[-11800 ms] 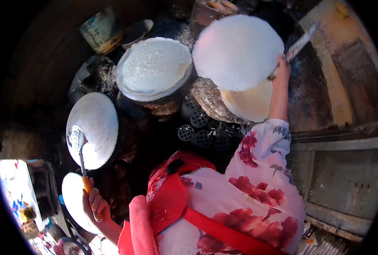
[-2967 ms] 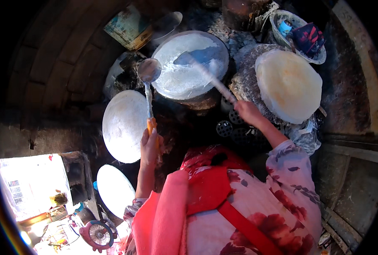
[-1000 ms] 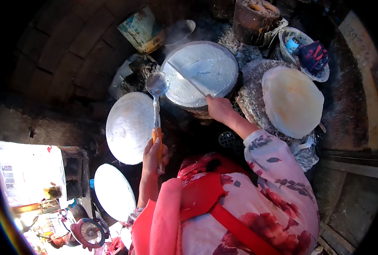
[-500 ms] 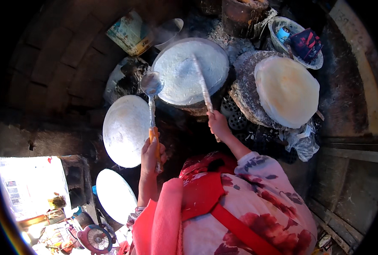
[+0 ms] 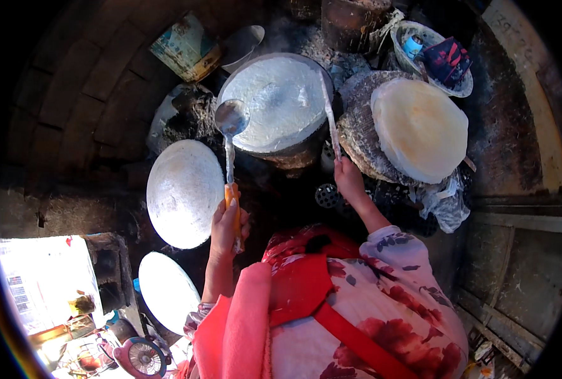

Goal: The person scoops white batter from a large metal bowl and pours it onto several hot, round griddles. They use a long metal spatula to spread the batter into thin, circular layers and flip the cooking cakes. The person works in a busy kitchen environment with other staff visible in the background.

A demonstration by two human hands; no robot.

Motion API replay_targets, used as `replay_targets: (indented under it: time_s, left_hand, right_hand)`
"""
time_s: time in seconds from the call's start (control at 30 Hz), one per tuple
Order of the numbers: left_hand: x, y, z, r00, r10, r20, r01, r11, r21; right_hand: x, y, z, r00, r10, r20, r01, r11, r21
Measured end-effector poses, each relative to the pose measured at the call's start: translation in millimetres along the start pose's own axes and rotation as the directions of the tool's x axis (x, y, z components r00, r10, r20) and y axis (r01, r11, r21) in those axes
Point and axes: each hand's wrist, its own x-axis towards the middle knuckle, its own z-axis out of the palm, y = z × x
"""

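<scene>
My left hand [image 5: 229, 226] is closed around the orange handle of a ladle [image 5: 232, 118], whose round metal bowl hangs over the near left rim of a round griddle [image 5: 280, 101]. A thin layer of whitish batter covers the griddle. With my right hand [image 5: 350, 179] I grip a long, batter-smeared wooden stick [image 5: 329, 114]; its far end lies at the griddle's right edge. To the right, a stack of thin round flatbreads [image 5: 420, 129] rests on a rough round stand. A pale round lid [image 5: 185, 192] leans to the left of the ladle.
Behind the griddle stand a dirty bucket [image 5: 185, 50] and a rusty drum [image 5: 355, 25]. A basin [image 5: 407, 31] at the back right holds a blue can and a dark pouch. Nearer on the left are a second white disc [image 5: 167, 292] and a small fan [image 5: 144, 357].
My right hand has moved right, and the stick has swung from the griddle's middle to its right edge. The ladle bowl has shifted slightly right, over the griddle's rim.
</scene>
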Motion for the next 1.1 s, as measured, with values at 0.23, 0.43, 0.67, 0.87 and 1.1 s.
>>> replay_targets:
  time_s: [0.23, 0.43, 0.67, 0.87, 1.1]
  left_hand:
    - [8, -1, 16, 1.000, -0.016, -0.007, 0.016, 1.000, 0.009]
    - [13, -4, 2, 0.971, -0.142, -0.193, 0.139, 0.990, -0.029]
    - [13, -19, 28, 0.991, -0.044, -0.126, 0.038, 0.998, -0.046]
    - [8, -30, 28, 0.965, -0.104, -0.243, 0.073, 0.988, -0.135]
    - [12, -24, 41, 0.978, -0.118, -0.174, 0.100, 0.989, -0.107]
  right_hand:
    - [2, -29, -1, 0.964, -0.195, 0.182, 0.247, 0.911, -0.331]
    - [32, -23, -7, 0.892, -0.335, 0.303, 0.435, 0.821, -0.371]
    - [5, 9, -28, 0.965, -0.147, 0.216, 0.184, 0.970, -0.159]
    - [-11, -28, -7, 0.860, -0.233, 0.453, 0.350, 0.917, -0.191]
    - [0, -8, -7, 0.914, -0.263, 0.309, 0.291, 0.956, -0.047]
